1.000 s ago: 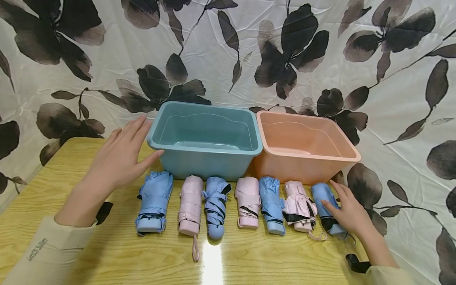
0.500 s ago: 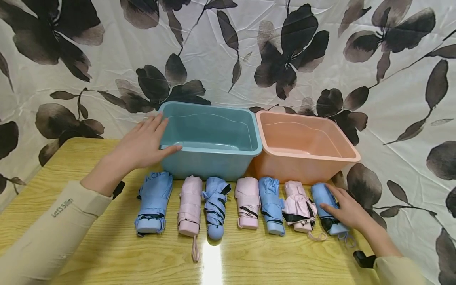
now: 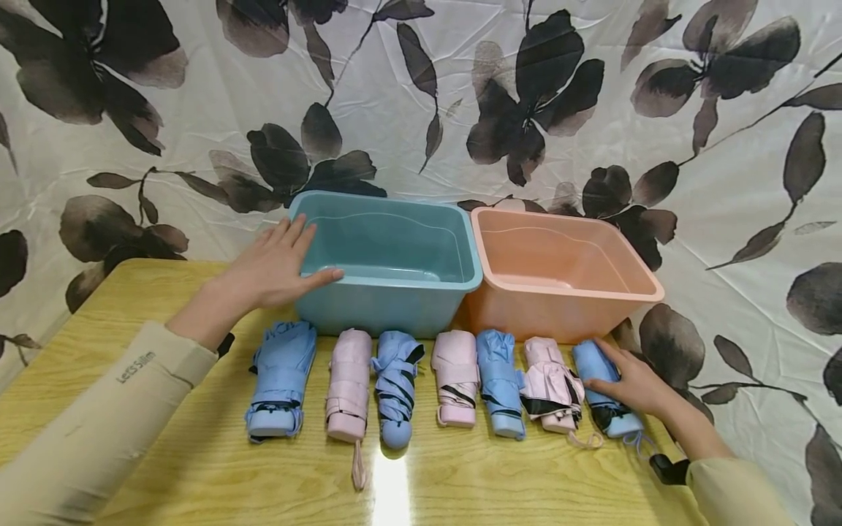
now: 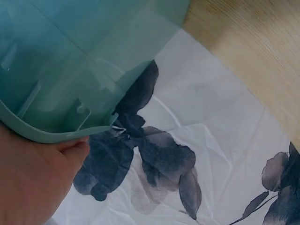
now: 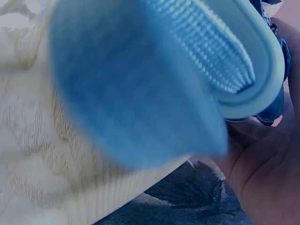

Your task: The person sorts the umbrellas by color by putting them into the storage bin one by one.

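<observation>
"Seven folded umbrellas [image 3: 455, 376], by my count, in a row on the wooden table [image 3: 460, 486]?"

"Yes, blue and pink by turns, running from eight o'clock round through six to four in the head view."

"Which one has a hand on it?"

"The end blue umbrella [image 3: 623, 426], at four o'clock. It lies on the table, handle towards five, with a thin cord loop [image 3: 638, 442] there. The right hand [image 3: 634, 383] grips it, thumb laid across the nearer side and the other fingers round the far one."

"Does the right wrist view agree?"

"Partly. The palm is close against the handle, but blurred blue fabric fills much of that view and the fingertips are hidden."

"And the left hand [image 3: 270, 267]?"

"At nine o'clock, fingers spread and fairly straight, resting over the end of the teal bin [image 3: 381, 307]. Its thumb stretches along the front rim, pointing to three. How tightly it holds, I can't tell."

"What else?"

"A peach bin [image 3: 552, 314] stands at the teal one's three o'clock, their rims meeting. Behind both, towards twelve, hangs a white cloth [image 3: 408, 95] printed with dark flowers. Pale sleeves [image 3: 108, 420] reach in from seven and five."
</observation>
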`<action>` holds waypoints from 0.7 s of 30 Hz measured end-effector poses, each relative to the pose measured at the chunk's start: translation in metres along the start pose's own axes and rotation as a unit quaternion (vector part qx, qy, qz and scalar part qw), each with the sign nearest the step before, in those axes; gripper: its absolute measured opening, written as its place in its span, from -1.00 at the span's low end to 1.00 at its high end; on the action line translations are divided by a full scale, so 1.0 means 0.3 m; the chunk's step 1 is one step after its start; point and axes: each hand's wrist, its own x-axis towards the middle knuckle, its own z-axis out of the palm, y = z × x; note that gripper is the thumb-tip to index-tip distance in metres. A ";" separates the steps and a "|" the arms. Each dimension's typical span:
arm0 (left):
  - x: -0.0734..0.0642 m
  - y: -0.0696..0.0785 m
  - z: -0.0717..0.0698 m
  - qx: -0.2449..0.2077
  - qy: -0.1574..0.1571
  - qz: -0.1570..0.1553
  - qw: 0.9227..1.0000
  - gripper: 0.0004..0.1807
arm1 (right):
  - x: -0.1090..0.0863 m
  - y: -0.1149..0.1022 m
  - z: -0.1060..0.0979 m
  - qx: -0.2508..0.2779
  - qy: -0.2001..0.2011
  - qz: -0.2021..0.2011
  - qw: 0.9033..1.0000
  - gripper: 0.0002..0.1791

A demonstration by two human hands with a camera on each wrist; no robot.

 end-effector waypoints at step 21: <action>0.001 -0.005 0.031 0.012 0.031 0.001 0.999 0.15 | -0.109 -0.045 0.013 0.117 0.081 0.051 0.988 0.03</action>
